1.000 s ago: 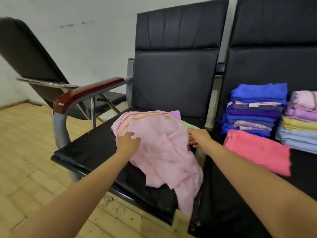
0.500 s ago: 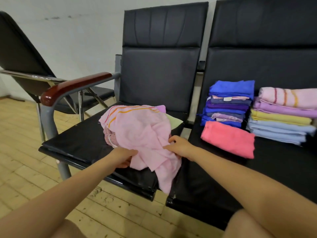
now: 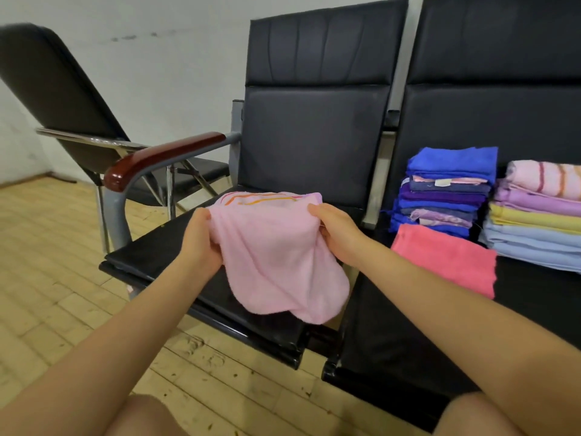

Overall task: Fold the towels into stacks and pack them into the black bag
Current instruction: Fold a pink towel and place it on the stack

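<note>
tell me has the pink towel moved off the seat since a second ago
Yes. The pink towel lay heaped on the black seat; now the left hand and right hand hold it lifted above that seat.

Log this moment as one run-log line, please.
stage: folding | left hand: grips pink towel | right hand: grips pink towel | towel: lifted, hanging | folded stacks: right seat | black bag: not visible

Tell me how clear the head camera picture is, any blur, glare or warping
Head view: mostly sharp on the pink towel and both hands, left hand, right hand; the reclined chair at far left smears softly; wide-angle warping bows the chair backs and stretches the forearms; a small glare spot sits on the wooden armrest; light is flat and even, with soft shadows.
</note>
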{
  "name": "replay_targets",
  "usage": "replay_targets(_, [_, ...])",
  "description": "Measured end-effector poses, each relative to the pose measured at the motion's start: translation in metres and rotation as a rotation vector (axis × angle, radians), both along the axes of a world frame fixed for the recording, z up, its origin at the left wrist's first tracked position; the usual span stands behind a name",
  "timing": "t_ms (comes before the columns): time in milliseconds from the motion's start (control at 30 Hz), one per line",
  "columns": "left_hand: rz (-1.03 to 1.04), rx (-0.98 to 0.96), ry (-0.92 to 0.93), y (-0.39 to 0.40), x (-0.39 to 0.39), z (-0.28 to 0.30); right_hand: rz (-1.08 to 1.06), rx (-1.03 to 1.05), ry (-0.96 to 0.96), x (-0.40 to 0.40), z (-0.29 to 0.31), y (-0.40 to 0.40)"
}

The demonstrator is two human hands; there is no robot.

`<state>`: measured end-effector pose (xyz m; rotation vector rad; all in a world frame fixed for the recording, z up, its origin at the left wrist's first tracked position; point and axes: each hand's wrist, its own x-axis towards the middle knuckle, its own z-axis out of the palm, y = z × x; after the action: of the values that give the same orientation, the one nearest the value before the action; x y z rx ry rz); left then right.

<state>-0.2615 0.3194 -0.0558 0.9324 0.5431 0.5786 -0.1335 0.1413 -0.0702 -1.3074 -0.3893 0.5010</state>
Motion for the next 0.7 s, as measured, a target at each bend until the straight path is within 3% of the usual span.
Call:
replay_targets(67, [0.092, 0.050, 0.176, 0.008, 0.004, -0.013, 0.000, -0.206, -0.068, -0.001, -0.008, 0.004])
replay_targets(133, [0.090, 0.114, 0.375, 0.018, 0.009, -0.036, -0.019, -0.571, -0.295, 0.004, -0.026, -0.001])
replay_targets(200, [0.040, 0.278, 0.587, 0.026, 0.009, -0.057, -0.065, -0.786, -0.505, 0.009, -0.047, -0.018])
replay_targets(333, [-0.041, 0.663, 0.710, 0.029, 0.001, -0.074, -0.057, -1.004, -0.517, 0.016, -0.070, -0.045])
replay_targets(567, [-0.316, 0.946, 0.714, 0.005, -0.020, -0.069, -0.046, -0.963, -0.481, 0.006, -0.049, -0.039])
replay_targets(700, [-0.203, 0.808, 0.510, -0.003, -0.029, -0.058, -0.175, -0.884, -0.507, 0.001, -0.043, -0.043])
